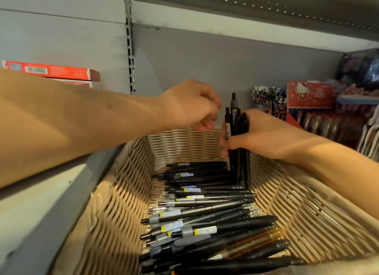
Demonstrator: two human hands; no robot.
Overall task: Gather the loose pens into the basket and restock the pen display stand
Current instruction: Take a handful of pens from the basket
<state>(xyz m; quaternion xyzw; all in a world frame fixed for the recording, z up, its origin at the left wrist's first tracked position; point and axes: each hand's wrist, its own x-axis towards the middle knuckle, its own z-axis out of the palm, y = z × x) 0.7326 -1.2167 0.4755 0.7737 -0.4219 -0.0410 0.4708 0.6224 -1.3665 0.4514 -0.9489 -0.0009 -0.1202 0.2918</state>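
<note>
Gripping a bundle of black pens (239, 143) upright in the right hand (264, 135), a person works over a woven basket (114, 192) on a grey shop shelf (41, 192). The fingers curl round the middle of the bundle, the thumb side facing the camera, and the pens' lower ends reach down to the basket floor just below the grip. Their clicker tops stand above the fist, one pen with a grey collar rising higher than the rest.

The left hand (190, 105) hovers just left of the bundle's tops, its fingers loosely curled and blurred; whether they pinch anything cannot be told. It does not plainly touch the pens.

Below and toward the camera from the grip, a heap of loose pens (205, 219) lies across the basket floor, mostly side by side with their clickers pointing left. Most are black or dark grey with white and yellow barcode labels; one amber translucent pen (260, 241) lies among them near the front. The basket's far wall stands right behind the held bundle.

To the right of the gripping hand, beyond the basket, a red Hello Kitty box (309, 95) stands on the shelf with rows of packaged stationery (328, 125) hanging below and beside it, and a cluster of patterned pens (266, 96) just left of the box. Far to the left of the grip, behind the left forearm, two red flat boxes (61, 70) lie stacked against the grey back panel.
</note>
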